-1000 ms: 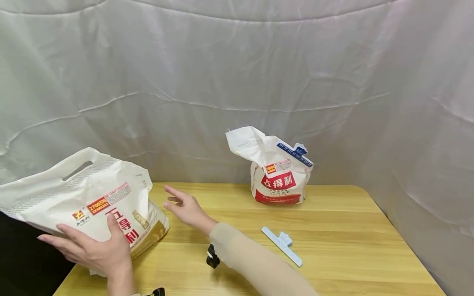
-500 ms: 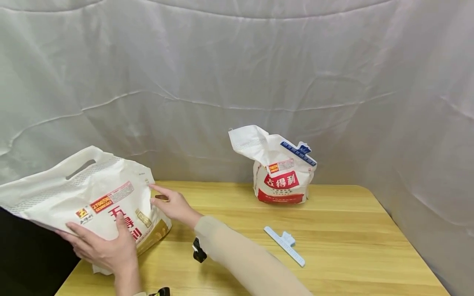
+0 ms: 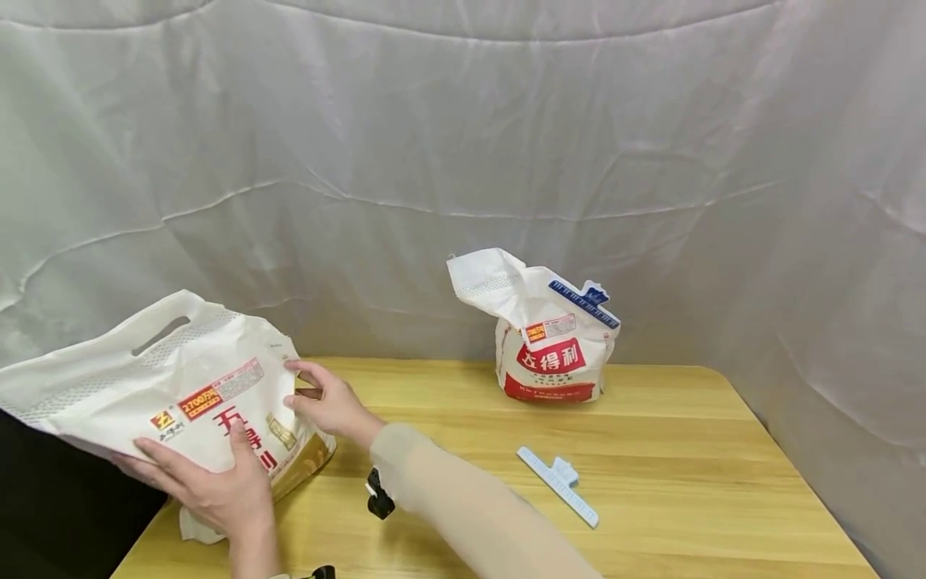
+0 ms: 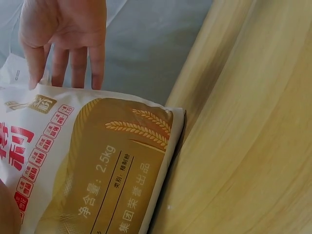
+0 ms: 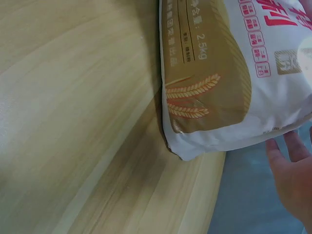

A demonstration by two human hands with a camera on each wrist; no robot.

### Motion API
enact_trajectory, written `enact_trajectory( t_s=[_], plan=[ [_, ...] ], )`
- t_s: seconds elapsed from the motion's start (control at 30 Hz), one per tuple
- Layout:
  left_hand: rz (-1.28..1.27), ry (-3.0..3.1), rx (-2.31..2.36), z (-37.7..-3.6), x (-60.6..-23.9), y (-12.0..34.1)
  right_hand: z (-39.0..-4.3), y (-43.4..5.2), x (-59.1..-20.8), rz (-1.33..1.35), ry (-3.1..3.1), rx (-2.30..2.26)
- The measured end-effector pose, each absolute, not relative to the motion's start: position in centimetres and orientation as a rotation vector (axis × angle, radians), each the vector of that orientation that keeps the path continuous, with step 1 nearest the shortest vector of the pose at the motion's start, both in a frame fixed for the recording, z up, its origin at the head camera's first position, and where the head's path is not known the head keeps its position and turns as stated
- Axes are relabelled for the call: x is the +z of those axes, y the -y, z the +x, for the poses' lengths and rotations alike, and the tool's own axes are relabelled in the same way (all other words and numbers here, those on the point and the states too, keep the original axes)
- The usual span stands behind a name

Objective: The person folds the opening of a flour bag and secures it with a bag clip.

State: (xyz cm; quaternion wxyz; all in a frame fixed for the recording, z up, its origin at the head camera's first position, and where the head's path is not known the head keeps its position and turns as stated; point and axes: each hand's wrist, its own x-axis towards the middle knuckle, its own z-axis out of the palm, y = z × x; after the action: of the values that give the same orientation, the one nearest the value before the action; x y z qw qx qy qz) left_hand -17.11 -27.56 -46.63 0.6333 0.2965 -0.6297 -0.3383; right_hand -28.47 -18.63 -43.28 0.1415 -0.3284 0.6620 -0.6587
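**Both hands on big flour bag, left table edge**

Currently the large flour bag (image 3: pixel 174 394) sits at the left end of the wooden table (image 3: pixel 651 450), leaning, handle cut-out up and to the left, gold-printed bottom corner down on the tabletop toward the right. Long axis runs roughly from upper left (handle) to lower right (base corner) in the head view.

Left hand (image 3: pixel 210 482) lies flat on the bag's front face, low down, fingers spread and fairly straight, thumb up over the red print. Pressing or steadying, not pinching.

Right hand (image 3: pixel 325 402) is at the bag's right side edge, fingers mostly extended and together, tips touching the side seam; the left wrist view shows those fingertips (image 4: pixel 73 63) meeting the bag's upper edge. Whether the thumb pinches the plastic, cannot tell.

Key relation: bag lies left of the right hand's fingers and directly under the left palm. Both hands are on it; the left covers more of it.

Elsewhere: smaller flour bag (image 3: pixel 550 338) stands upright at the back centre, well apart, a blue clip (image 3: pixel 584 304) clamped on its folded top. A loose pale blue clip (image 3: pixel 559 485) lies on the table right of the right forearm, untouched. White cloth backdrop (image 3: pixel 463 145) behind.
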Motion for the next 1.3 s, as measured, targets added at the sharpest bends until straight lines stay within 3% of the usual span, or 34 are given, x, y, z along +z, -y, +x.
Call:
enact_trajectory(
  t_s=[0.2, 1.3],
  plan=[
    [0.733, 1.467, -0.827, -17.1, -47.2, 27.3, -28.3, 18.4, -43.8, -0.892, -1.921, -1.934],
    [0.503, 1.586, -0.91, -21.1, -47.1, 25.7, -30.1, 14.6, -45.3, -0.752, -2.146, -2.093]
  ],
)
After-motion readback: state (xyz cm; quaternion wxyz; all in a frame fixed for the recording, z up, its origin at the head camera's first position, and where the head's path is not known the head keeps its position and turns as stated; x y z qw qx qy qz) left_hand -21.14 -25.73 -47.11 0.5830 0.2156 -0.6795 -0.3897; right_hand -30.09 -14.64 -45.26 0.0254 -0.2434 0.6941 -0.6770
